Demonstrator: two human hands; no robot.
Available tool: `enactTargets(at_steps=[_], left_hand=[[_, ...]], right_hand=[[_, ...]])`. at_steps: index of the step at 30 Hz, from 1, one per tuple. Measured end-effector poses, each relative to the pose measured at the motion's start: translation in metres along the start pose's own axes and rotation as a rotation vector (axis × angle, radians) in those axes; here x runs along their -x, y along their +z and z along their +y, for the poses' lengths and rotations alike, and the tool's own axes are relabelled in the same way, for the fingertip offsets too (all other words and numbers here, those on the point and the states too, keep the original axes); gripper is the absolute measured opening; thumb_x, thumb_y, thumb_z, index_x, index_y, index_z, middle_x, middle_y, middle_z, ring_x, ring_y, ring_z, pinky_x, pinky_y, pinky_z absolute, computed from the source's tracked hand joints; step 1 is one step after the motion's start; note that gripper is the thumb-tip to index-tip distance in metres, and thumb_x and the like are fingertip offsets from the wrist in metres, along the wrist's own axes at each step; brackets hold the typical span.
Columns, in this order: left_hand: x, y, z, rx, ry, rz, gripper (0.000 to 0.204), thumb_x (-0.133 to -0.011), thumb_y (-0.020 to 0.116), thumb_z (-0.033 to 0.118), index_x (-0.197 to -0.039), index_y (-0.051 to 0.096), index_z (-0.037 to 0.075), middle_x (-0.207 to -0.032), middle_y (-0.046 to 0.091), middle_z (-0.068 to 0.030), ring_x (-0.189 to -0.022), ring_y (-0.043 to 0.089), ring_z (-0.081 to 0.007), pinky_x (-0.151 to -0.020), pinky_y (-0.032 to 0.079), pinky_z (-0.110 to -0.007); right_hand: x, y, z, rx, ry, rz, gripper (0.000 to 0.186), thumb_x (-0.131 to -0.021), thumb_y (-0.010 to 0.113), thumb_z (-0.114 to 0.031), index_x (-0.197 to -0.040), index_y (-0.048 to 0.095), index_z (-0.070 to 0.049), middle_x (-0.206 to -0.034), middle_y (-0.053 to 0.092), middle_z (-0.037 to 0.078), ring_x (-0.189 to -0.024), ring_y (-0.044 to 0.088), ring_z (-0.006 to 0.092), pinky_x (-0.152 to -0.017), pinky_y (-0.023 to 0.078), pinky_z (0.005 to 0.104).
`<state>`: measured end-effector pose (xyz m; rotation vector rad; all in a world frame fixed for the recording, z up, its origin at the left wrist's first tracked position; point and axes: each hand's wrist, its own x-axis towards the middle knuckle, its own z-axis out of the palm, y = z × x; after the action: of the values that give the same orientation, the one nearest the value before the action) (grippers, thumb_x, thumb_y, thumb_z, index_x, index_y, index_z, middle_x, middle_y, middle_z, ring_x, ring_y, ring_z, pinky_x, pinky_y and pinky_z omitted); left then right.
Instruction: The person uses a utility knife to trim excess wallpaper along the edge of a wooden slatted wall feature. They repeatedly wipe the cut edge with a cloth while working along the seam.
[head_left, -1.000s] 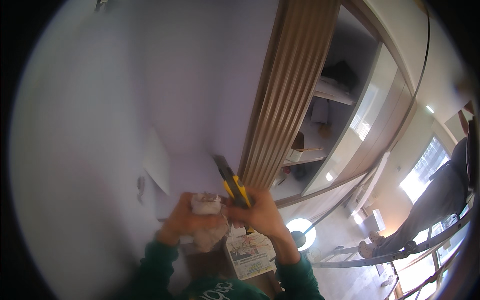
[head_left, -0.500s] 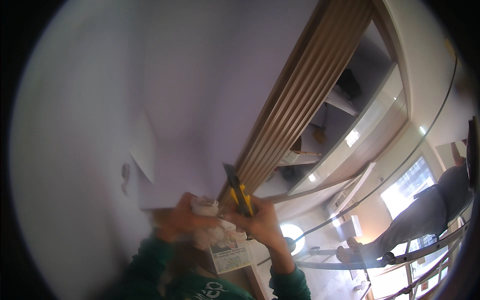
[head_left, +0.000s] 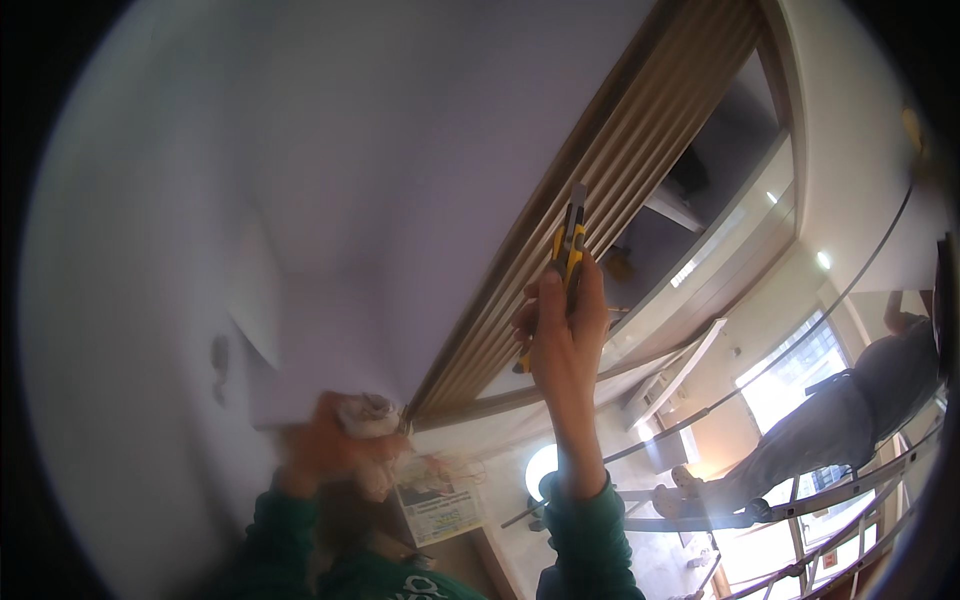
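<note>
My right hand [head_left: 565, 330] is raised in front of the ribbed wood panel [head_left: 560, 195]. It is closed around a yellow-and-black utility knife [head_left: 569, 245], whose blade points up. Lower down, my left hand [head_left: 315, 440], smeared by motion, grips a crumpled whitish rag [head_left: 370, 415]. Below the rag is a folded printed sheet [head_left: 440, 515], partly covered by it. Whether the knife touches the panel I cannot tell.
Open shelves [head_left: 670, 210] with dark items lie right of the panel. A pale wall surface [head_left: 330, 150] fills the left. At the right, a person in grey trousers [head_left: 820, 440] stands on a metal ladder or scaffold [head_left: 840, 505]. A dark cable [head_left: 780, 345] crosses the room.
My right hand has moved away from the rag, up and to the right, carrying the utility knife. My left hand still holds the rag, slightly further left in view.
</note>
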<state>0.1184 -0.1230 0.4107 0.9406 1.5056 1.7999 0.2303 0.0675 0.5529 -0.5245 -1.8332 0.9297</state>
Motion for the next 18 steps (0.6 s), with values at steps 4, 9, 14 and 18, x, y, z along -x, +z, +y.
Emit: enactTargets(at_steps=[4, 9, 14, 18], left_hand=[[-0.005, -0.005, -0.029, -0.001, -0.027, 0.054, 0.019, -0.070, 0.086, 0.004, -0.082, 0.072, 0.000, -0.073, 0.071, -0.0043, -0.067, 0.067, -0.0120, -0.065, 0.053, -0.027], [-0.011, -0.010, -0.041, 0.010, -0.043, 0.066, 0.018, -0.070, 0.085, 0.003, -0.082, 0.073, 0.000, -0.075, 0.072, -0.0049, -0.069, 0.068, -0.0126, -0.066, 0.054, -0.028], [-0.022, -0.010, -0.025, 0.027, -0.040, -0.045, 0.017, -0.070, 0.085, 0.002, -0.083, 0.073, 0.001, -0.076, 0.073, -0.0044, -0.070, 0.069, -0.0128, -0.067, 0.054, -0.028], [-0.027, -0.009, -0.014, 0.097, -0.056, -0.104, 0.016, -0.071, 0.084, 0.002, -0.082, 0.073, 0.001, -0.077, 0.073, -0.0040, -0.071, 0.069, -0.0126, -0.068, 0.054, -0.028]], right_hand=[[-0.024, 0.016, 0.010, 0.085, -0.067, 0.050, 0.036, -0.104, 0.051, -0.018, -0.133, 0.049, 0.003, -0.081, 0.063, 0.007, -0.058, 0.063, 0.0107, -0.049, 0.051, 0.0259], [-0.031, 0.025, 0.011, 0.177, -0.095, 0.088, 0.033, -0.104, 0.052, -0.019, -0.129, 0.051, 0.003, -0.080, 0.064, 0.006, -0.058, 0.064, 0.0103, -0.049, 0.051, 0.0256], [-0.036, 0.028, 0.015, 0.171, -0.082, 0.083, 0.031, -0.104, 0.052, -0.020, -0.124, 0.054, 0.003, -0.078, 0.064, 0.005, -0.056, 0.063, 0.0107, -0.047, 0.051, 0.0258], [-0.038, 0.031, 0.013, 0.224, -0.051, 0.089, 0.041, -0.103, 0.053, -0.018, -0.137, 0.046, 0.004, -0.072, 0.066, 0.010, -0.058, 0.068, 0.0193, -0.054, 0.054, 0.0324]])
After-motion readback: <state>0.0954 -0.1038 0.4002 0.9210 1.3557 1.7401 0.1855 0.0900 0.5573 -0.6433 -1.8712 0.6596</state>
